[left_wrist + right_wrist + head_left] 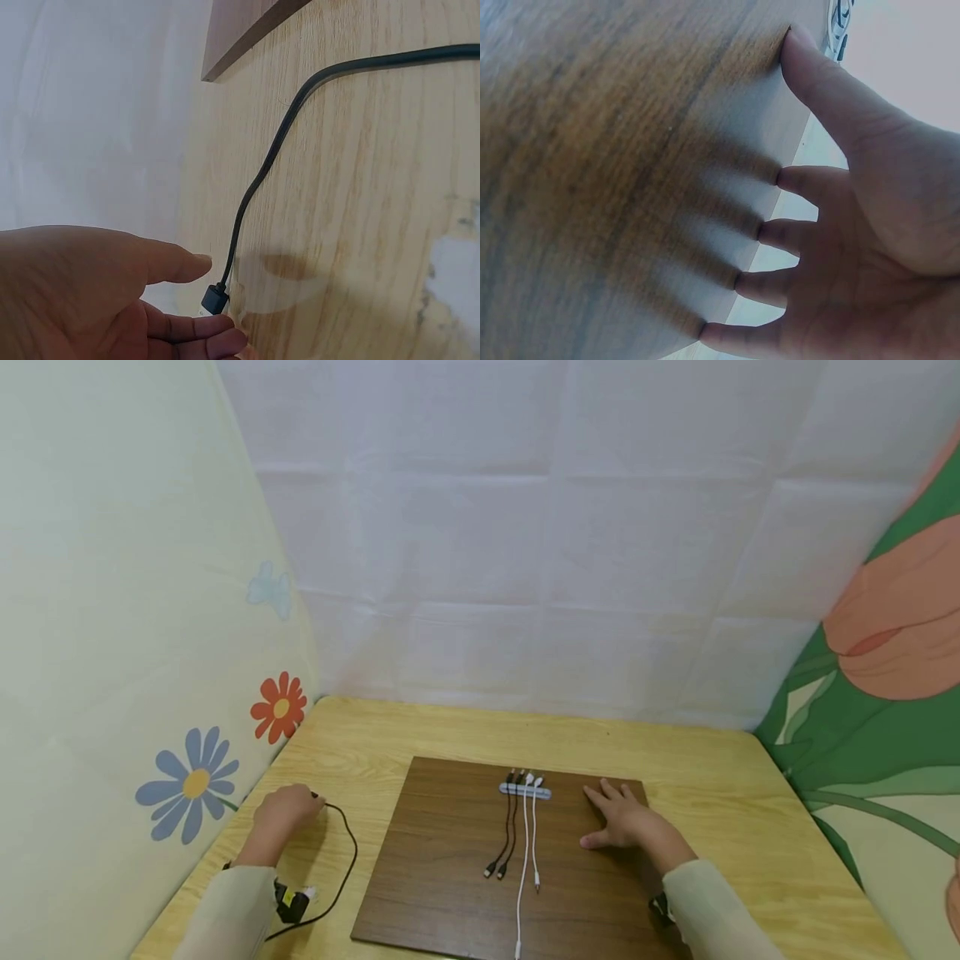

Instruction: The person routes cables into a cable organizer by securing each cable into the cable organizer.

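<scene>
At the table's left side, my left hand (pixel 288 807) is beside the end of a black cable (pixel 352 842). In the left wrist view the cable's small black plug (pixel 215 299) sits between thumb and fingers. A gap shows between thumb and plug, while the fingertips lie close under it. My right hand (pixel 621 818) rests with spread fingers on the right part of a dark brown board (pixel 442 843); its fingertips press the surface in the right wrist view. A light blue cable holder (pixel 546 793) on the board carries two black cables (pixel 507 833) and two white cables (pixel 525 860).
The board lies on a light wooden table (pixel 360 735). A black device with a yellow mark (pixel 291 902) is by the left wrist. A white sheet (pixel 480 568) hangs behind; flowered sheets (pixel 172 660) flank the table.
</scene>
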Demonstrator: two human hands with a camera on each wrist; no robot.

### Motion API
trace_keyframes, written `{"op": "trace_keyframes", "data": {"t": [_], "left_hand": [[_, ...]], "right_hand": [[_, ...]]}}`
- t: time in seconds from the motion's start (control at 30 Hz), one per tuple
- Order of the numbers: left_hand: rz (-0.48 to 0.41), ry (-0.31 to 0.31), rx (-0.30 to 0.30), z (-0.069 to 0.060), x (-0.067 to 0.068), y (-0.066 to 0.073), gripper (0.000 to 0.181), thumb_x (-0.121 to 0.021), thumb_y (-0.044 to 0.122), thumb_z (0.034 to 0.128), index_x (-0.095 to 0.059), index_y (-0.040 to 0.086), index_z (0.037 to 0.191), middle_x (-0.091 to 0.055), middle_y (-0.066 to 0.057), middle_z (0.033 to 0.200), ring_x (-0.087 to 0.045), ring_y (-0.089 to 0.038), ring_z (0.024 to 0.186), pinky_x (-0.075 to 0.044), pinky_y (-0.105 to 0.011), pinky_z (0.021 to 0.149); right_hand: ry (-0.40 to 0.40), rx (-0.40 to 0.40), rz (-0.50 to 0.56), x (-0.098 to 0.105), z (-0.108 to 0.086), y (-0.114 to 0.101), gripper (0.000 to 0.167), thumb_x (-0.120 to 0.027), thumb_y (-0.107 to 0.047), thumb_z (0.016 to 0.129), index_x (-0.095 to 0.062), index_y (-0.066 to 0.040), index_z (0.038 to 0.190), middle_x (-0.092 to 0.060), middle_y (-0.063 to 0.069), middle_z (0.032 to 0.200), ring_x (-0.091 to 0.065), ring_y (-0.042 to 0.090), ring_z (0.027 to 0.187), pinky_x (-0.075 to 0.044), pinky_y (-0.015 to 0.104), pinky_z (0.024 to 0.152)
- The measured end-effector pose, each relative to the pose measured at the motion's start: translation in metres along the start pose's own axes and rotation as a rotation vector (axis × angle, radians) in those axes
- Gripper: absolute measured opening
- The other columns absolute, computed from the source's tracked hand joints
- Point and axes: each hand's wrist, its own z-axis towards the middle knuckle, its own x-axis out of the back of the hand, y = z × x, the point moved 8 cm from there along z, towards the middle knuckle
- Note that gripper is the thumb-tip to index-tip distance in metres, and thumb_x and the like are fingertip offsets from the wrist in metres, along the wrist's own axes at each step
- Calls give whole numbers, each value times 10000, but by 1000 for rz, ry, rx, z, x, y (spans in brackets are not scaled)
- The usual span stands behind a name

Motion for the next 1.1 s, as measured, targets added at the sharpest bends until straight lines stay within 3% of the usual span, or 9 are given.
{"op": "trace_keyframes", "data": {"t": [0.13,0.5,0.8,1.1], "left_hand": [[-11,-1,13,3,-2,-3,350,-534,273,1008,-684,-42,972,-653,-214,912,-554,-302,749,-468,-462,676],[-26,-15,40,9,-5,-5,293,-533,255,986,-593,28,812,-561,-129,778,-512,-278,714,-420,-419,650],[-47,-21,61,18,-7,-2,237,-532,211,956,-600,25,825,-551,-138,795,-496,-279,716,-408,-413,647],[-104,14,106,21,-8,-8,358,-429,244,1015,-579,40,762,-581,-160,798,-508,-290,709,-419,-420,635]], "right_hand": [[2,8,-8,0,0,0,964,-778,-495,848,-337,2,1547,-177,362,1597,-130,659,1416,-253,793,1038],[-5,9,-9,0,1,0,973,-773,-505,848,-331,5,1548,-165,368,1597,-116,662,1416,-239,797,1041],[-5,18,-13,-1,0,1,978,-770,-506,851,-323,15,1547,-169,373,1592,-116,668,1410,-239,809,1027],[-2,29,-25,0,0,0,981,-766,-520,848,-331,20,1542,-178,378,1587,-128,672,1404,-249,809,1022]]}}
